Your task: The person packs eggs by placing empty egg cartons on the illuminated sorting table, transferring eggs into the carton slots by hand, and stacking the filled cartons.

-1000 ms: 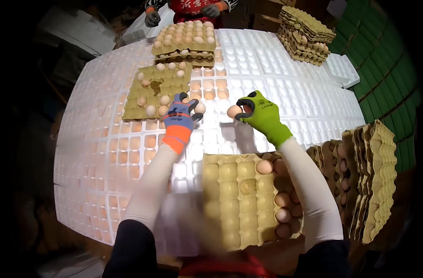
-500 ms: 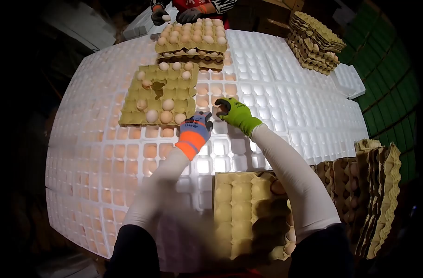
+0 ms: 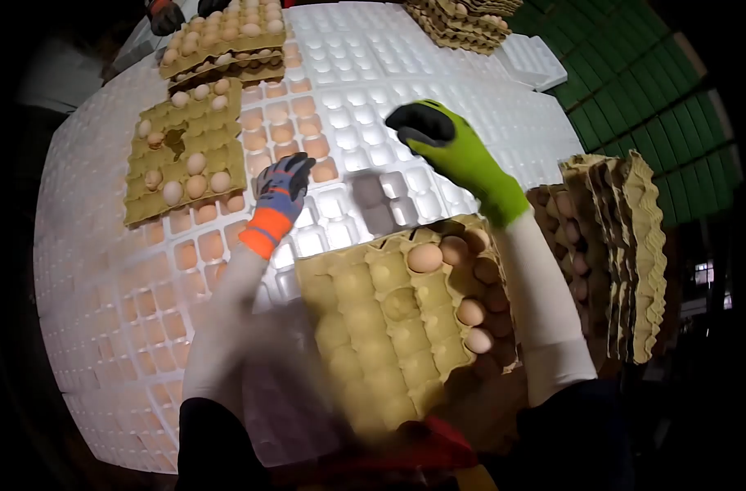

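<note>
My left hand (image 3: pixel 281 196), in a grey and orange glove, is over the white foam egg trays (image 3: pixel 328 214), beside cells filled with brown eggs (image 3: pixel 281 132). Its fingers are partly curled, and whether they hold anything is hidden. My right hand (image 3: pixel 455 143), in a green glove with dark fingertips, hovers above the white cells farther right, its fingers curved apart with nothing seen between them. Below both hands lies a brown pulp tray (image 3: pixel 358 299), with several eggs (image 3: pixel 424 258) along its right side, partly behind my right forearm.
Another pulp tray (image 3: pixel 156 114) at the left holds scattered eggs and a dark stain. Behind it is a stack of full trays (image 3: pixel 226 37), near a co-worker's gloved hand (image 3: pixel 165 16). More pulp trays stand at the right (image 3: pixel 635 254) and far back (image 3: pixel 459 24).
The view has shifted, so the table sits farther left and up. My hands, together over the cells half a second ago, have moved apart. The eggs they carried earlier are no longer seen in them.
</note>
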### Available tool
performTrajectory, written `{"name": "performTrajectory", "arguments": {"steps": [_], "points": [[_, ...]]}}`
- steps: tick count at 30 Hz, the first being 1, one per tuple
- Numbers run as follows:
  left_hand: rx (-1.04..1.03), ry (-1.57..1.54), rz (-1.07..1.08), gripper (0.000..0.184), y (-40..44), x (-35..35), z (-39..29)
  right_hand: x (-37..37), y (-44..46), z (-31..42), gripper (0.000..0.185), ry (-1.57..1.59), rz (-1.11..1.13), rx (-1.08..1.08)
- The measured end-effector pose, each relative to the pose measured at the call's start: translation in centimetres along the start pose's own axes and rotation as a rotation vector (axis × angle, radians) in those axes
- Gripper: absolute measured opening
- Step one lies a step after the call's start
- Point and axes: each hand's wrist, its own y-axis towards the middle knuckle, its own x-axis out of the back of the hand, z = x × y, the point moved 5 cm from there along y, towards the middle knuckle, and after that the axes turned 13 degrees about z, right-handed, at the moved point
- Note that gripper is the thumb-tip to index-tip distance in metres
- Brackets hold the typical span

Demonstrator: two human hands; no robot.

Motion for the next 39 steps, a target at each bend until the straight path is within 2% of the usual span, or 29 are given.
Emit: {"name": "performTrajectory", "arguments": {"steps": [1, 2, 4, 5, 6, 8, 10, 11, 12, 14, 15, 16, 18, 20, 21, 22, 24, 25, 26, 28, 30, 31, 32, 34, 35, 36, 38, 39], "points": [[0.017, -0.271, -0.037, 0.05, -0.1, 1.3, -1.1, 0.8, -5.0, 3.0, 0.031, -0.314, 0.038, -0.017], [-0.029, -0.412, 0.086, 0.048, 1.0, 4.6, -6.5, 1.2, -10.1, 5.5, 0.032, -0.628, 0.065, -0.03], [-0.147, -0.408, 0.281, 0.049, 1.0, 6.5, -14.3, -0.9, -14.2, 4.0, 0.036, -1.048, 0.075, 0.028], [-0.172, -0.317, 0.316, 0.051, 0.7, 6.6, -17.8, -1.5, -14.9, 2.6, 0.038, -1.072, 0.042, 0.039], [-0.2, -0.222, 0.34, 0.055, 0.6, 6.4, -20.7, -1.1, -14.8, -0.2, 0.039, -0.737, 0.15, -0.174], [-0.194, 0.218, 0.471, 0.065, 0.6, 3.0, -23.6, 0.6, -16.1, 2.0, 0.041, -0.504, 0.108, -0.005], [-0.134, 0.279, 0.533, 0.063, 0.6, 1.5, -24.3, 1.9, -19.6, 3.3, 0.049, 0.021, -0.169, -0.089], [-0.093, 0.189, 0.505, 0.056, 0.6, 1.7, -24.0, 2.3, -21.2, 1.6, 0.057, 0.357, -0.296, -0.067], [-0.053, 0.099, 0.476, 0.049, 0.6, 2.2, -23.6, 2.7, -22.4, 0.1, 0.062, 0.487, -0.353, -0.088], [0.007, -0.458, 0.253, 0.035, -0.2, 4.7, -24.1, 4.0, -22.4, -0.1, 0.058, 0.216, -0.368, -0.099], [0.184, -0.922, 0.305, 0.036, -0.7, 4.4, -23.2, 4.2, -21.6, -0.3, 0.052, 0.049, -0.349, -0.159], [0.379, -1.387, 0.351, 0.036, -1.6, 3.6, -22.8, 4.0, -20.7, -0.2, 0.039, -0.115, -0.289, -0.222], [0.448, -1.392, 0.425, 0.041, -2.1, 3.3, -24.6, 2.4, -18.7, -0.4, 0.031, -0.653, -0.07, -0.215], [-0.095, -0.565, 0.447, 0.044, -1.2, 3.3, -29.1, 1.9, -18.0, -2.3, 0.028, -0.338, -0.015, -0.235], [-0.019, -0.318, 0.613, 0.047, -2.0, 3.0, -31.2, 2.2, -17.8, -2.0, 0.031, -0.528, 0.034, -0.223], [-0.144, -0.009, 0.555, 0.048, -2.5, 1.6, -32.1, 2.8, -18.7, -1.6, 0.03, -0.332, -0.119, -0.19], [-0.091, 0.231, 0.699, 0.05, -2.7, -0.5, -33.3, 3.3, -20.7, -2.8, 0.028, 0.102, -0.324, -0.142], [-0.08, 0.228, 0.69, 0.05, -2.6, -0.7, -33.1, 3.0, -21.8, -3.7, 0.031, 0.593, -0.251, -0.29], [-0.081, 0.23, 0.693, 0.047, -2.6, -1.0, -32.9, 2.6, -23.1, -2.4, 0.039, 0.917, -0.359, -0.176], [-0.076, 0.233, 0.701, 0.045, -3.2, -0.8, -32.5, 2.6, -23.7, -0.3, 0.047, 1.085, -0.383, -0.114], [0.054, -0.501, 0.531, 0.036, -3.3, 1.7, -30.6, 3.1, -23.3, -1.6, 0.043, 0.675, -0.368, -0.12], [0.368, -1.151, 0.602, 0.043, -4.6, 2.1, -29.6, 3.5, -23.2, -0.7, 0.041, 0.366, -0.284, -0.084], [0.429, -1.337, 0.644, 0.054, -4.8, 2.9, -29.1, 3.5, -23.1, 0.2, 0.04, 0.06, -0.194, -0.053], [0.344, -1.5, 0.527, 0.058, -5.0, 4.6, -30.4, 2.4, -22.4, 0.6, 0.038, -0.563, 0.037, -0.247], [0.277, -1.429, 0.474, 0.051, -4.8, 3.7, -29.9, 1.6, -22.1, -0.2, 0.039, -0.602, 0.137, -0.335], [0.287, -1.432, 0.472, 0.051, -4.6, 3.3, -30.2, 1.3, -22.3, -0.7, 0.039, -0.597, 0.146, -0.335], [0.027, -0.764, 0.63, 0.054, -3.8, 3.0, -32.2, 1.8, -22.3, -0.8, 0.041, -0.452, 0.038, -0.209], [-0.031, -0.49, 0.667, 0.047, -4.0, 2.9, -33.8, 2.1, -22.6, -0.6, 0.04, -0.361, 0.039, -0.21]]}}
